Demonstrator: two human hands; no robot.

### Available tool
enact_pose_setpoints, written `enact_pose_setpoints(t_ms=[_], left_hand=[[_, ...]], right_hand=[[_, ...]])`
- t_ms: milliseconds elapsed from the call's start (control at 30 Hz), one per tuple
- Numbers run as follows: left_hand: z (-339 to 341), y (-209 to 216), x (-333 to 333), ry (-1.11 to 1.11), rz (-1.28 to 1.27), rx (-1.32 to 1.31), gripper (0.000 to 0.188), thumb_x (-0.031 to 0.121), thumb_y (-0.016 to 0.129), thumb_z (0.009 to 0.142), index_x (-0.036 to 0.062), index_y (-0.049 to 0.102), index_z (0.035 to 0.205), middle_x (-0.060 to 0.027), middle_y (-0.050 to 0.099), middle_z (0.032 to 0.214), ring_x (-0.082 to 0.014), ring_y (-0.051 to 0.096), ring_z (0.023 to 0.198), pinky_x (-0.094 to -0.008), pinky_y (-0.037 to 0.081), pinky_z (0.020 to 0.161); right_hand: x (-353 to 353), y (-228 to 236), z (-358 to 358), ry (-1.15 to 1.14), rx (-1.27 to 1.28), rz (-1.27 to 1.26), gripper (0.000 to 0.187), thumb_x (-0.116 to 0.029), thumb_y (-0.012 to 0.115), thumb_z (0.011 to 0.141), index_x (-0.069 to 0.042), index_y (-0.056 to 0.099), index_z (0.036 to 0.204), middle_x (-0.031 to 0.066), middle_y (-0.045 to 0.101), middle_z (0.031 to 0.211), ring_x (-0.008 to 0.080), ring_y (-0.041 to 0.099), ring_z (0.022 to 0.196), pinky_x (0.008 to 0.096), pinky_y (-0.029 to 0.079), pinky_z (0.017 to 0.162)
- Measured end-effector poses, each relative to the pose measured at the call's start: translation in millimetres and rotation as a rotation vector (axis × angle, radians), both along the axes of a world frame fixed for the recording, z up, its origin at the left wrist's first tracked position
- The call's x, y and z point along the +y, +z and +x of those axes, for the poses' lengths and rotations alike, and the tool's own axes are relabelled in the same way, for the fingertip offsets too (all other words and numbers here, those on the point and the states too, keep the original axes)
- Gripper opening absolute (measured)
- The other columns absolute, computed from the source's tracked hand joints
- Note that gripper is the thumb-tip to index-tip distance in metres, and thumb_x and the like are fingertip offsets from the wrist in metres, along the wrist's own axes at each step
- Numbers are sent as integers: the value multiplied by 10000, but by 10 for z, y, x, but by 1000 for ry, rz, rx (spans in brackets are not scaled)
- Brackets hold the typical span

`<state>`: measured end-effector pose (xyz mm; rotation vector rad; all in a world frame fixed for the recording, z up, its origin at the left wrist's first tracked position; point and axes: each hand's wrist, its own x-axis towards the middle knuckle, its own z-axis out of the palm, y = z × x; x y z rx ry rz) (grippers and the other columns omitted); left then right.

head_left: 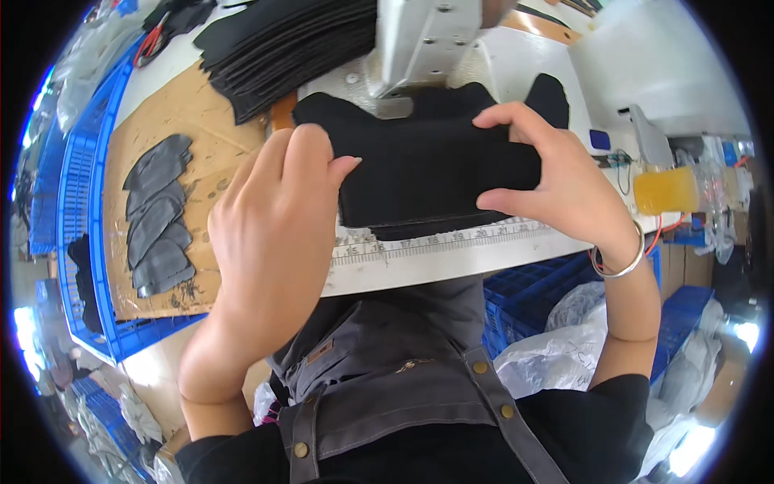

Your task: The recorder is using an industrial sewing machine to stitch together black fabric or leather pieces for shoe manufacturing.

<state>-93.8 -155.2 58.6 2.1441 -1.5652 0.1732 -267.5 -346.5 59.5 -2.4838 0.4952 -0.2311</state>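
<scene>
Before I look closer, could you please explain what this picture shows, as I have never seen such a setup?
There is no robot here, only someone working bare-handed. A camera on the worker's head looks down, so the grey apron below is the worker's own; the wide lens bends straight edges. On the white table are black cloth and a ruler strip. Behind are a pile of black pieces and a white machine. Dark grey pieces lie on cardboard to the left. The left hand is at the cloth's left edge; how firmly it grips is unclear. The right hand spreads thumb and fingers over the right end.
</scene>
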Motion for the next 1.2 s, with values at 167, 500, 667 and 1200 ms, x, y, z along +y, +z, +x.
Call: enact_pose_setpoints(t_ms=[167,500,667,1200], left_hand=[[-409,-207,-156,-352,-43,-135,729,274,739,684,-43,492,1293,-183,467,1361,-320,467,1255,-425,385,1022],[-571,-508,-220,-231,95,-264,825,308,758,670,141,439,1412,-151,386,1476,-288,393,1353,-426,351,1077],[-575,-510,-230,-253,69,-261,795,259,773,668,179,472,1400,-200,361,1476,-355,399,1335,-473,360,1054],[-567,-493,-218,-219,81,-243,727,326,739,711,227,484,1385,-158,401,1465,-291,413,1335,-433,358,1060]], right_hand=[[-19,0,0,23,14,1,610,-168,811,665,-98,521,1197,105,579,933,283,542,859,368,451,834],[-205,-23,-229,-68,-81,145,273,-103,650,859,-13,580,1106,72,541,620,186,515,546,313,408,533],[-207,-96,-256,-63,-120,99,253,-104,647,861,-19,581,1090,75,548,624,203,520,545,319,410,533],[-21,-242,-275,-158,-185,-759,278,-156,680,798,-93,593,1055,62,545,844,246,570,731,374,491,607]])
